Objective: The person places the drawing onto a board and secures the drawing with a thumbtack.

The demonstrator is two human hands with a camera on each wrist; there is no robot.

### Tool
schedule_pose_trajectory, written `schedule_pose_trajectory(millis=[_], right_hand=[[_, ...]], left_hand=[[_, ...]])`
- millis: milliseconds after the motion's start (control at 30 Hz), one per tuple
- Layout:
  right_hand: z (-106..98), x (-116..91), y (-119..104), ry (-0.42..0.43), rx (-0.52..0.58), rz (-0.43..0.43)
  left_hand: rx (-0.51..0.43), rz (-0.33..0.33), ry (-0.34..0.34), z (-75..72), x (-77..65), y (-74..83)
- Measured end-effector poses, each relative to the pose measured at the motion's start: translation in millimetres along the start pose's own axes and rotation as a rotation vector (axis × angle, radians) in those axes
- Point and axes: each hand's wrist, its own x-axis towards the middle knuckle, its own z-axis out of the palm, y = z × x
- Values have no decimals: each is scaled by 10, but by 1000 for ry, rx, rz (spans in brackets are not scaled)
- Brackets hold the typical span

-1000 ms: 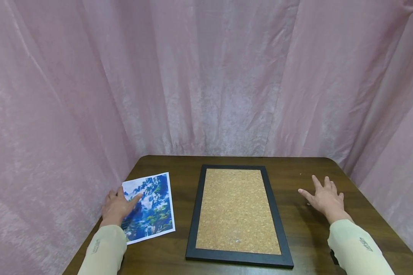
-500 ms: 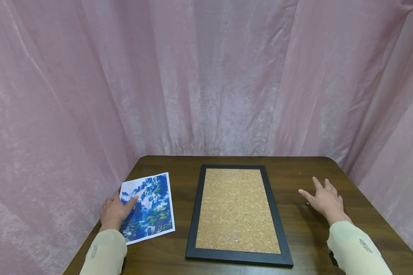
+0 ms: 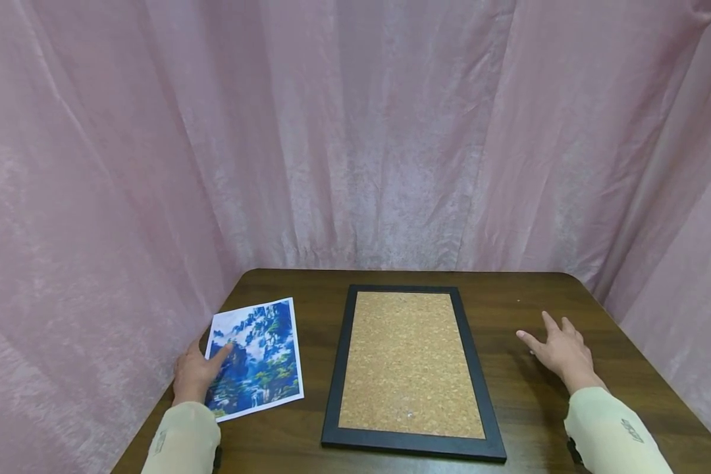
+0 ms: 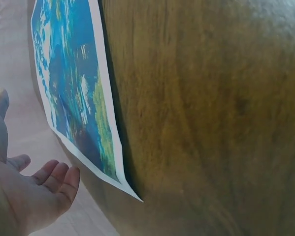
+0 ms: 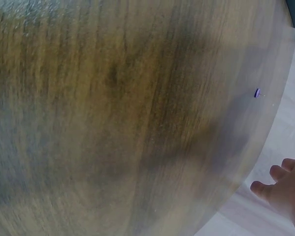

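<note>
A printed landscape picture [image 3: 261,355] with white borders lies on the left of the table, its lower corner slightly raised in the left wrist view. My left hand [image 3: 194,374] is at its left edge, thumb overlapping the picture in the head view. In the left wrist view the fingers [image 4: 58,179] are loosely bent and apart from the paper. My right hand [image 3: 565,359] hovers over the right side of the table with spread fingers, holding nothing. Beyond its shadow lies a tiny purple pushpin-like thing [image 5: 257,93]. Between the hands lies a black-framed cork board [image 3: 411,368].
The brown wooden table [image 3: 314,283] has rounded far corners. Pink curtains [image 3: 391,164] hang close behind it and along both sides. A tiny pale speck [image 3: 518,300] lies on the table's far right part.
My left hand has drawn back slightly toward me, its thumb sliding off toward the picture's left edge. The right hand has shifted a little nearer to me. Picture and board have stayed put.
</note>
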Motion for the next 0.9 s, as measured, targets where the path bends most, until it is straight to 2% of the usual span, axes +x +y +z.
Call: schedule_pose_trajectory(millis=[333,500,700,900], right_hand=[[-35,-1,4,-13,69,24],[-26,5,17,-12,68,23],[-11,16,20,2,100,20],[-25,21,8,16,170,45]], left_hand=[[-165,-4,47,31,-29,-84],[-212,-32,24,27,-35,-117],[-254,-114,-12,15,-67,-142],[-229,-188,-51,-3,-124,-191]])
